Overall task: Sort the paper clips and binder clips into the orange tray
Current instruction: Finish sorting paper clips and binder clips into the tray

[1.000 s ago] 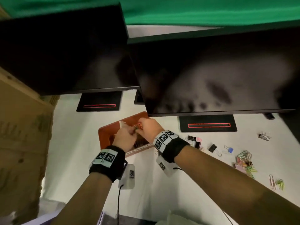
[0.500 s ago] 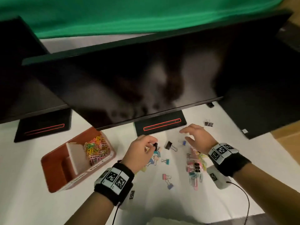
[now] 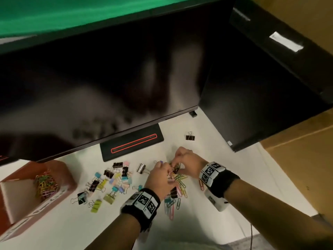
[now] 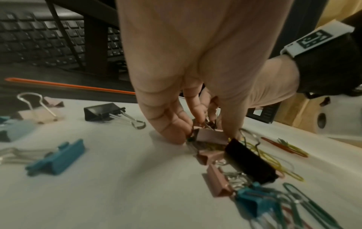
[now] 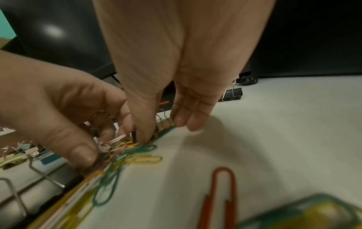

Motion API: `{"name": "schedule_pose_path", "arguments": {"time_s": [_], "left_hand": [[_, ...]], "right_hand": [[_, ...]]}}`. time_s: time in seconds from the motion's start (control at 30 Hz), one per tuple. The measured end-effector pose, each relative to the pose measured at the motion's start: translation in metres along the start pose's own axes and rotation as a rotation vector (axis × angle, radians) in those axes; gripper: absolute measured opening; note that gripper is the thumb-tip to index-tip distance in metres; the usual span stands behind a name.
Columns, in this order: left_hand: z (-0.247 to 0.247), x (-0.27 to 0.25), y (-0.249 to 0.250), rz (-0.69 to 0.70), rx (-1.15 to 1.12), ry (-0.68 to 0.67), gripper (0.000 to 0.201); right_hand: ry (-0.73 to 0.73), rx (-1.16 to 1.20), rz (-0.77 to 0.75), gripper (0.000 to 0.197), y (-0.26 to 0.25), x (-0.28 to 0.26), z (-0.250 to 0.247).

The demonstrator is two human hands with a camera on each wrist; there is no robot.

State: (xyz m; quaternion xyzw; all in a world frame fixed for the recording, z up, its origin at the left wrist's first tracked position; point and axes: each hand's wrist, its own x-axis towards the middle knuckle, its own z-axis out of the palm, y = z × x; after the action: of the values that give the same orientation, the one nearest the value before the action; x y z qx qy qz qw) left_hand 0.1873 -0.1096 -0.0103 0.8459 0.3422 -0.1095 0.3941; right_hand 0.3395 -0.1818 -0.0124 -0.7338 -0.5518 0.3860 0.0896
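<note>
The orange tray [image 3: 69,179] stands at the left, with coloured paper clips [image 3: 45,184] in its right compartment. Loose binder clips [image 3: 111,179] lie in the middle of the white table. Right of them is a tangle of paper clips [image 3: 180,179] and binder clips, and both hands meet over it. My left hand [image 3: 169,173] pinches a pink binder clip [image 4: 211,136] at the heap's top. My right hand [image 5: 156,133] pinches into the green and yellow paper clips [image 5: 137,148] with thumb and forefinger, its other fingers straight.
A dark monitor [image 3: 108,87] overhangs the table, its stand base [image 3: 131,143] just behind the clips. One black binder clip [image 3: 190,137] lies alone farther back. A cardboard box [image 3: 297,159] borders the right side. A keyboard [image 4: 39,38] sits under the monitor.
Both hands left the tray and moved right to the loose clips. Half a second ago they were apart; now they meet on the tangle. The head view swung right.
</note>
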Motion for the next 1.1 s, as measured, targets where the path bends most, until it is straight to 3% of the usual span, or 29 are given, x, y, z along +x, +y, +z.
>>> {"name": "schedule_pose_path", "arguments": {"time_s": [0.17,0.33,0.47,0.57,0.63,0.77,0.9,1.1], "left_hand": [[-0.006,-0.004,-0.003,-0.007,-0.109,0.060,0.031],[-0.027,-0.021,-0.024,-0.058,-0.130,0.252,0.034],[-0.034,-0.028,-0.046,-0.052,-0.029,0.323,0.034],[-0.033,-0.026,-0.047,0.039,0.094,0.363,0.031],[-0.032,-0.022,-0.040,0.076,0.165,0.338,0.028],[-0.022,-0.007,-0.029,0.043,0.299,0.217,0.030],[-0.016,0.004,-0.030,0.017,0.342,0.238,0.021],[-0.015,0.012,-0.035,-0.009,0.291,0.237,0.016]], "right_hand": [[0.033,0.073,-0.051,0.025,0.013,-0.005,-0.003],[0.131,0.090,0.005,0.022,0.031,-0.012,-0.024],[0.172,-0.008,0.097,0.040,0.044,-0.010,-0.028],[0.181,-0.050,0.002,0.046,0.035,-0.006,-0.026],[0.141,-0.102,-0.069,0.040,0.024,0.000,-0.022],[0.088,-0.218,-0.053,0.030,0.013,0.010,-0.017],[0.078,-0.193,-0.037,0.023,0.013,0.012,-0.020],[0.206,-0.165,0.072,0.024,0.030,0.005,-0.037]]}}
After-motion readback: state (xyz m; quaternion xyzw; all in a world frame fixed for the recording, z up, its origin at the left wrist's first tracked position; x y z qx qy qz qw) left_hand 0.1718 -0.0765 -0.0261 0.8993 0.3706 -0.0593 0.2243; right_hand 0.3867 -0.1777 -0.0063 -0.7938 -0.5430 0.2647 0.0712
